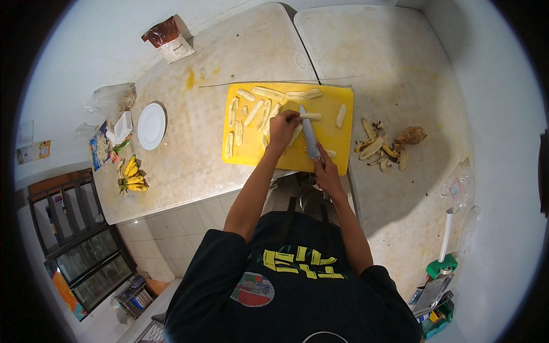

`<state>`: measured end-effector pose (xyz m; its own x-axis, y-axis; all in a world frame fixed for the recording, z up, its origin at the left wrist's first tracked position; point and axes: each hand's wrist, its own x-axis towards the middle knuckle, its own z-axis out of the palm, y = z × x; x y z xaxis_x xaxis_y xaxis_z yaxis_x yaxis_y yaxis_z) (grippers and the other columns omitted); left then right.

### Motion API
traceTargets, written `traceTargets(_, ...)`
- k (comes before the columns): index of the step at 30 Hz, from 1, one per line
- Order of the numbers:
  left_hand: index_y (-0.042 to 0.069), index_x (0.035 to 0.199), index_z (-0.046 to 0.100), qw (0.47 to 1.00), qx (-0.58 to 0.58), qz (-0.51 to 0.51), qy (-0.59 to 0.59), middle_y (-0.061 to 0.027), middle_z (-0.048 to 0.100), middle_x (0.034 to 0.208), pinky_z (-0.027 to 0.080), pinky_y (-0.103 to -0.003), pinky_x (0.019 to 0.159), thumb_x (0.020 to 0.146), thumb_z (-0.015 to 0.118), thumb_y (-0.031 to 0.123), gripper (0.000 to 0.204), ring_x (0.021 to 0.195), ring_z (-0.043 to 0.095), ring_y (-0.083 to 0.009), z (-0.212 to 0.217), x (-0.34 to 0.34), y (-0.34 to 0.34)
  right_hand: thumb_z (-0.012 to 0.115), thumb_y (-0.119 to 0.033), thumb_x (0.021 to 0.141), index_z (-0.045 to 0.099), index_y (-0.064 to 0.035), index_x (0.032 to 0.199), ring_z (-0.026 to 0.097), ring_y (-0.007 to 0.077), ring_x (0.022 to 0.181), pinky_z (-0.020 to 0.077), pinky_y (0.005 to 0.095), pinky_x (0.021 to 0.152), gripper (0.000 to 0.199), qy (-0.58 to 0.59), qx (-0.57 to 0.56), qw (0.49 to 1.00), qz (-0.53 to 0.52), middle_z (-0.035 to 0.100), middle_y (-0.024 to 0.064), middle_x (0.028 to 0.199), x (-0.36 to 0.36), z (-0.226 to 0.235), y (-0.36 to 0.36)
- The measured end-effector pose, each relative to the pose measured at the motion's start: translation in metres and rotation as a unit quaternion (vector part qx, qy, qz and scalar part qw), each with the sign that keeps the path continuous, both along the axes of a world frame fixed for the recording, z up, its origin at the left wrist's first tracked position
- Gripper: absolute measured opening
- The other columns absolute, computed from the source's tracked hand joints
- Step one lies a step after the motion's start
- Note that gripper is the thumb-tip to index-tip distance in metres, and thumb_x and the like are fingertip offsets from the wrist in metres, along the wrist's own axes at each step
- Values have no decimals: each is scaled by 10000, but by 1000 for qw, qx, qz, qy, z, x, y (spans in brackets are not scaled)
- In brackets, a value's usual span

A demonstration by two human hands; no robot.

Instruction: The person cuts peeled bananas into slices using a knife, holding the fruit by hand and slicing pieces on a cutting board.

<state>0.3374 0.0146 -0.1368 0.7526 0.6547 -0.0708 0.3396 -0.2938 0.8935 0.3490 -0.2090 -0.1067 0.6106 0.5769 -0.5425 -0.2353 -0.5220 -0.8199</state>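
Note:
A yellow cutting board point(246, 154) lies near the table's front edge, with several pale peeled banana slices point(267, 92) spread over it. My right hand point(329, 175) is closed round the handle of a kitchen knife point(309, 134), whose broad blade points away from me over the board. My left hand point(282, 128) pinches one end of a banana piece point(311, 116) at the upper part of the blade. The blade and that piece overlap; whether the edge is in it I cannot tell. Other slices lie partly hidden under my left hand.
Banana peels point(374, 146) and a brown root-like lump point(411, 135) lie right of the board. Leftward are a white plate point(152, 126) and a bunch of small yellow bananas point(134, 177). A brown-and-white bag point(168, 40) stands at the back. A thin rod point(280, 80) lies behind the board.

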Motion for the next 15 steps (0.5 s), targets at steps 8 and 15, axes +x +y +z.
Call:
traceTargets(8, 20, 1188, 725, 997, -80, 8, 7, -139, 796, 982, 592, -317, 787, 1007, 676, 76, 197, 879, 765, -185, -8, -3, 1, 558, -185, 1049, 446, -229, 1606, 702, 335, 974, 531, 412, 895, 570, -105, -3, 994, 18, 700, 268, 1226, 5, -3, 1)
traceTargets(15, 30, 1314, 640, 968, -243, -37, -41, -160, 768, 1191, 593, -326, 906, 1030, 606, 32, 286, 1065, 749, -199, -15, -14, 11, 574, -184, 1039, 455, -211, 1596, 646, 412, 1261, 495, 441, 1038, 571, -90, 9, 995, 31, 618, 291, 1409, 19, 3, 6)
